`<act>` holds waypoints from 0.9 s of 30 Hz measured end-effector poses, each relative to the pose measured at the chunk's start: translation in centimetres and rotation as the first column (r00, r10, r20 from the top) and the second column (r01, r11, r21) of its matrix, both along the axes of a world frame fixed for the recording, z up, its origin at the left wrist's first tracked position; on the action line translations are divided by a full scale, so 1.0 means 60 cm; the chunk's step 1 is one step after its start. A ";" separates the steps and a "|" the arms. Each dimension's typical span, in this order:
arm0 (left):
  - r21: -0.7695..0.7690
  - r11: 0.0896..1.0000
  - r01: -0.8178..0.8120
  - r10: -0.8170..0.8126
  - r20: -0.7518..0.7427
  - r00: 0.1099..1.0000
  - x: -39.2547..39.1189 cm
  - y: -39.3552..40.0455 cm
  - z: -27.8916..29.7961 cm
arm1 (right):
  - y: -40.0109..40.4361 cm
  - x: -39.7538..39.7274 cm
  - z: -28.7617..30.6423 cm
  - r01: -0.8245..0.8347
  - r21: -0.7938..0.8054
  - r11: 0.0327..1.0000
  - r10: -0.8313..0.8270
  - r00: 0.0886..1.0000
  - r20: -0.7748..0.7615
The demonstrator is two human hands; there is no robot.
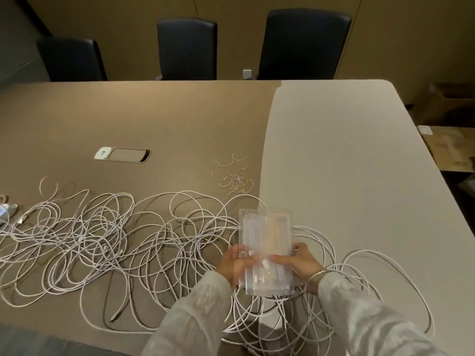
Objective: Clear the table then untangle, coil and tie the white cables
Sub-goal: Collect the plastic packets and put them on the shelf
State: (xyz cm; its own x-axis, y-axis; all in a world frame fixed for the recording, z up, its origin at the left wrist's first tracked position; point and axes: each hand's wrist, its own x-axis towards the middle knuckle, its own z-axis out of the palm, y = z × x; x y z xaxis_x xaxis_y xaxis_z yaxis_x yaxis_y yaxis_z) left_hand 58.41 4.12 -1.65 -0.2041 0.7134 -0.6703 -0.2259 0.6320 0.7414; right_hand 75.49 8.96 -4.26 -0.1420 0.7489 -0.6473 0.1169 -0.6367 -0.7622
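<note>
A wide tangle of white cables (102, 235) sprawls over the near half of the table (180, 119), from the left edge to loops at the right (372, 265). Above the tangle I hold a stack of clear plastic packaging trays (266, 237) with both hands. My left hand (236, 263) grips the stack's left side. My right hand (298, 263) grips its right side, thumb on top. A small heap of thin wire twist ties (235, 176) lies on the table behind the cables.
A power outlet hatch (122, 155) is set into the tabletop at centre left. Small objects (5, 209) sit at the far left edge. Three dark chairs (187, 47) stand behind the table. Cardboard boxes (449, 147) lie on the floor at the right.
</note>
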 end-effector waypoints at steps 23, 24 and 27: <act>0.338 0.930 -0.143 0.166 -0.041 0.985 0.042 -0.124 0.055 | -0.069 0.058 0.063 -0.305 0.456 0.836 0.364 0.931 -0.044; 0.337 0.921 -0.197 0.210 -0.004 0.978 0.044 -0.124 0.056 | -0.071 0.059 0.071 -0.287 0.438 0.852 0.366 0.925 -0.106; 0.316 0.912 -0.262 0.266 0.031 0.963 0.054 -0.122 0.058 | -0.073 0.055 0.083 -0.244 0.393 0.886 0.343 0.917 -0.204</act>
State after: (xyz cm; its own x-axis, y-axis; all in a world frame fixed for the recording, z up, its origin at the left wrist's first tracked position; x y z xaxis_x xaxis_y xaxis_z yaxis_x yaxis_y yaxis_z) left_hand 61.64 -3.17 1.82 -0.4213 0.8055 -0.4168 -0.3418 0.2847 0.8956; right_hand 78.82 4.56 0.74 -0.5177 0.8160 -0.2572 0.0221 -0.2877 -0.9575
